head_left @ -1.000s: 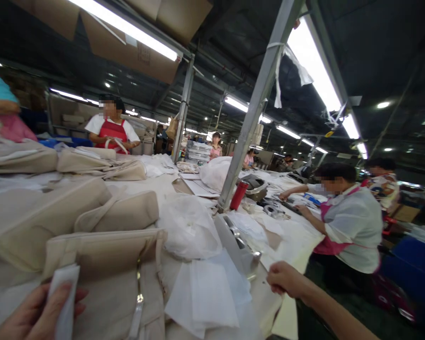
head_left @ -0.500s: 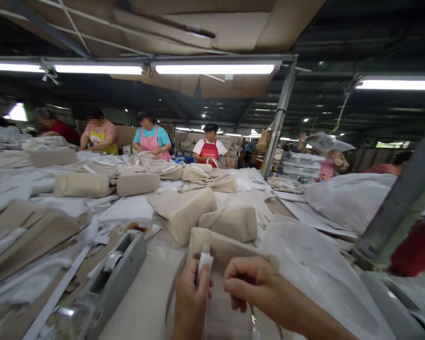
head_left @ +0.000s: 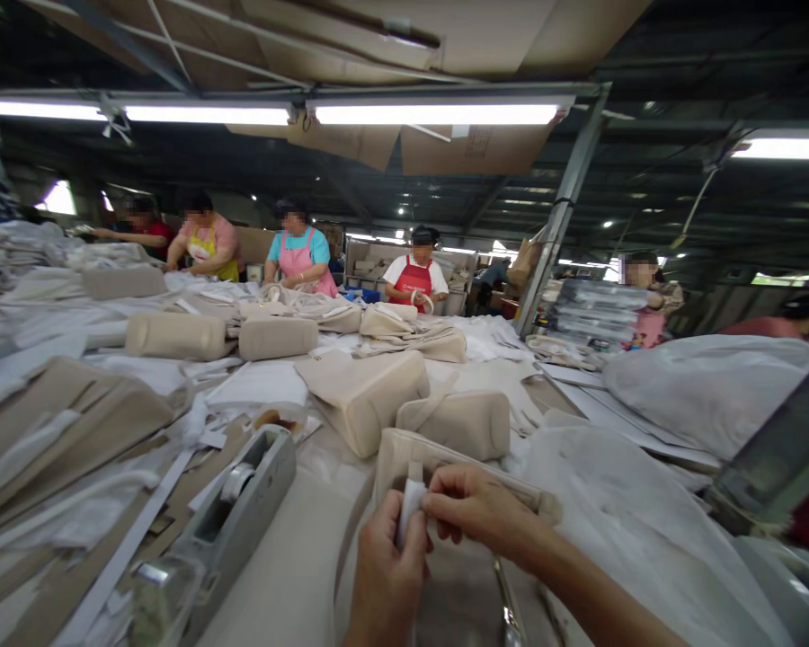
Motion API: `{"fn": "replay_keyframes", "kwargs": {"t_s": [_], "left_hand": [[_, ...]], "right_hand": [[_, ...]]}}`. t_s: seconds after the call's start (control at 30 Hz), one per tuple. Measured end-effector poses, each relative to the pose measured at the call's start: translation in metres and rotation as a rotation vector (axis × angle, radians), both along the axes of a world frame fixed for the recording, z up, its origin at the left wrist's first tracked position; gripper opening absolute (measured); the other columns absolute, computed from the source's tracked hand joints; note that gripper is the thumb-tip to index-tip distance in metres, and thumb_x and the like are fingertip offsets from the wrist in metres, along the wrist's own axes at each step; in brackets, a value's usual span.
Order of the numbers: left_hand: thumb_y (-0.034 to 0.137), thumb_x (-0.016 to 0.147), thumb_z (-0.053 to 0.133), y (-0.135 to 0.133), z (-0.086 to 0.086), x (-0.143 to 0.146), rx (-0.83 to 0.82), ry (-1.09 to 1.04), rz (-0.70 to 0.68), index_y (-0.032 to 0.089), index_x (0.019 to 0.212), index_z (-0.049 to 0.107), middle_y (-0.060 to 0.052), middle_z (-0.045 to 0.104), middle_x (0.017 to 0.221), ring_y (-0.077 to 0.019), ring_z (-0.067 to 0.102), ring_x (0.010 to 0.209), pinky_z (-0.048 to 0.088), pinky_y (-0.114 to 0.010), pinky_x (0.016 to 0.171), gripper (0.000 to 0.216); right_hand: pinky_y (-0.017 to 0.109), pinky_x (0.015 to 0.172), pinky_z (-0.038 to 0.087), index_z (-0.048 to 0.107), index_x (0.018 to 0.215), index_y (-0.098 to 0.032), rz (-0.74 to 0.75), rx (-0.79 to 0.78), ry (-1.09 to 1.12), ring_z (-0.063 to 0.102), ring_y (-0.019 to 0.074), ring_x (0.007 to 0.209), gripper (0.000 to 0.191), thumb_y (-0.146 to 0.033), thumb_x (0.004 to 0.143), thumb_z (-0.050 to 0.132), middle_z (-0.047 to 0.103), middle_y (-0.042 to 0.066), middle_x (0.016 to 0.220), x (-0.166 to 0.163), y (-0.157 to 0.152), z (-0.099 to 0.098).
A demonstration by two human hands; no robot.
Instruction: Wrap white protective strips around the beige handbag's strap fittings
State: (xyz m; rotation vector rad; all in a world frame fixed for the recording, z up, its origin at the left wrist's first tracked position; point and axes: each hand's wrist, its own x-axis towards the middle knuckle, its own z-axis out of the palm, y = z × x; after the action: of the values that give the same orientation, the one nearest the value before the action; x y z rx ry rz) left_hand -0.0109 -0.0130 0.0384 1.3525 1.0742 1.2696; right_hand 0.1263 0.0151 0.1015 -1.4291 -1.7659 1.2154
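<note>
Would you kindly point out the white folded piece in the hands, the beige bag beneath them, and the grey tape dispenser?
white folded piece (head_left: 412,505), head view, on its upper end.
beige bag (head_left: 404,452), head view, on its top edge.
grey tape dispenser (head_left: 262,476), head view, on its side wall.

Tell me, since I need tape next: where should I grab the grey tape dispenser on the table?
Probably grip the tape dispenser across its long grey body from above, behind the roll; its flat sides are exposed, and the near end seems to carry the cutter.
</note>
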Motion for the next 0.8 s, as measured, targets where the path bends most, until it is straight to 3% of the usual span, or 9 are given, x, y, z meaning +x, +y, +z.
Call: {"fn": "replay_keyframes", "kwargs": {"t_s": [0.27, 0.4, 0.53, 0.6, 0.8], "left_hand": [[0.062, 0.083, 0.047, -0.001, 0.008, -0.001, -0.135, -0.195, 0.009, 0.017, 0.070, 0.057, 0.003, 0.051, 0.054, -0.0097, 0.047, 0.044, 0.037, -0.020, 0.041, 0.047], [0.063, 0.077, 0.055, 0.001, 0.011, -0.002, -0.225, -0.338, -0.052, 0.015, 0.074, 0.060, 0.003, 0.053, 0.051, -0.0074, 0.045, 0.039, 0.033, -0.018, 0.039, 0.049], [0.064, 0.071, 0.062, 0.004, 0.008, -0.002, -0.356, -0.493, -0.123, 0.014, 0.081, 0.061, 0.003, 0.055, 0.051, -0.0062, 0.044, 0.035, 0.030, -0.016, 0.036, 0.051], [0.065, 0.071, 0.062, 0.005, 0.006, -0.002, -0.353, -0.470, -0.103, 0.013, 0.086, 0.062, 0.004, 0.054, 0.049, -0.0063, 0.044, 0.034, 0.030, -0.016, 0.035, 0.053], [0.066, 0.079, 0.052, 0.004, 0.000, -0.002, -0.239, -0.232, -0.042, 0.013, 0.110, 0.061, 0.005, 0.053, 0.050, -0.0091, 0.047, 0.037, 0.035, -0.018, 0.037, 0.062]], "right_hand": [[0.018, 0.044, 0.028, 0.060, 0.068, -0.017, 0.031, -0.112, 0.064, 0.051, 0.0090, 0.050, 0.010, -0.027, 0.070, 0.059, 0.063, -0.001, 0.058, 0.003, -0.005, 0.006], [0.019, 0.045, 0.028, 0.063, 0.070, -0.017, 0.041, -0.074, 0.078, 0.054, 0.0105, 0.054, 0.009, -0.020, 0.066, 0.056, 0.066, 0.000, 0.062, 0.006, -0.003, 0.002], [0.021, 0.045, 0.026, 0.058, 0.069, -0.018, 0.041, 0.008, 0.216, 0.045, 0.0085, 0.048, 0.006, -0.019, 0.064, 0.054, 0.059, -0.005, 0.055, -0.004, 0.000, -0.013], [0.022, 0.045, 0.024, 0.056, 0.072, -0.018, 0.025, 0.032, 0.310, 0.039, 0.0073, 0.045, 0.006, -0.024, 0.068, 0.056, 0.052, -0.007, 0.051, -0.011, 0.001, -0.023], [0.023, 0.046, 0.019, 0.056, 0.075, -0.016, -0.050, 0.007, 0.391, 0.030, 0.0057, 0.045, 0.030, -0.043, 0.070, 0.069, 0.045, -0.008, 0.053, -0.017, 0.003, -0.044]]}}
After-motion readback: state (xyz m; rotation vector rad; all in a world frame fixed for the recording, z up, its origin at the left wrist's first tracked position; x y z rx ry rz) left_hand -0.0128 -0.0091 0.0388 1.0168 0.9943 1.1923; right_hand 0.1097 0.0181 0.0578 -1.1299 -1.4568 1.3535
